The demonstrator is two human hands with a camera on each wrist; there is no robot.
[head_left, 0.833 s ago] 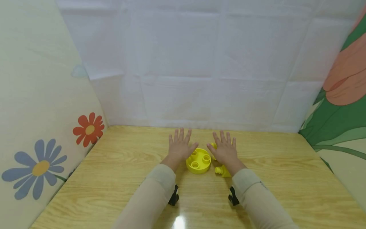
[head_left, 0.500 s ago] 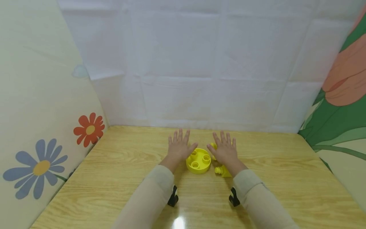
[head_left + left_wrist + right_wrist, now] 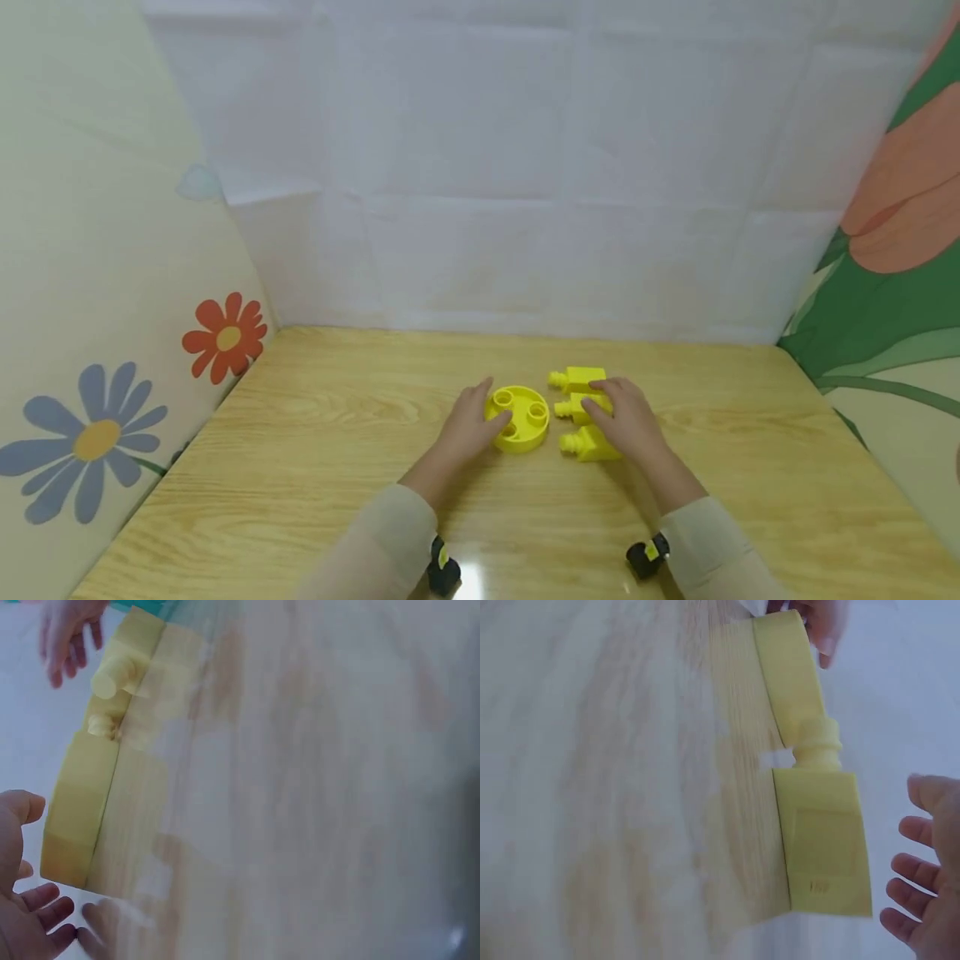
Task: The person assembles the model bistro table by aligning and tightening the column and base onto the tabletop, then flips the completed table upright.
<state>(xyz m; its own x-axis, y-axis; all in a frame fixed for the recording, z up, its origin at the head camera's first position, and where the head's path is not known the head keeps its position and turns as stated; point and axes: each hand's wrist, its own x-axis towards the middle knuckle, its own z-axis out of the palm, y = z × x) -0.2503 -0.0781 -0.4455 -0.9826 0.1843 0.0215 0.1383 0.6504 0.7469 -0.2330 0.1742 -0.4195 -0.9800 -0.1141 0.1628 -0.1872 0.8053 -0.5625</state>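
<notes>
A round yellow disc [image 3: 522, 439] with three raised rings lies on the table. My left hand [image 3: 467, 423] is spread at its left side, the thumb reaching over the disc in the head view; the left wrist view shows fingers [image 3: 46, 906] apart from the disc [image 3: 73, 806]. Right of it lie three yellow blocks with knobbed ends: a far one [image 3: 585, 377], a middle one [image 3: 577, 408] and a near one [image 3: 596, 444]. Above their right ends hovers my right hand [image 3: 630, 421], its fingers loosely bent; in the right wrist view it is apart from the nearest block [image 3: 823, 840].
The wooden table [image 3: 337, 400] ends at a white cloth [image 3: 465, 250] hanging behind it. Flower-patterned panels stand at the left [image 3: 97, 250] and right [image 3: 900, 317]. Each wrist carries a small black device, one on the left [image 3: 442, 571], one on the right [image 3: 647, 557].
Both hands lay flat with fingers spread forward; they have lifted and turned inward. The right hand has shifted right, uncovering the three blocks. The left hand now has its thumb over the disc.
</notes>
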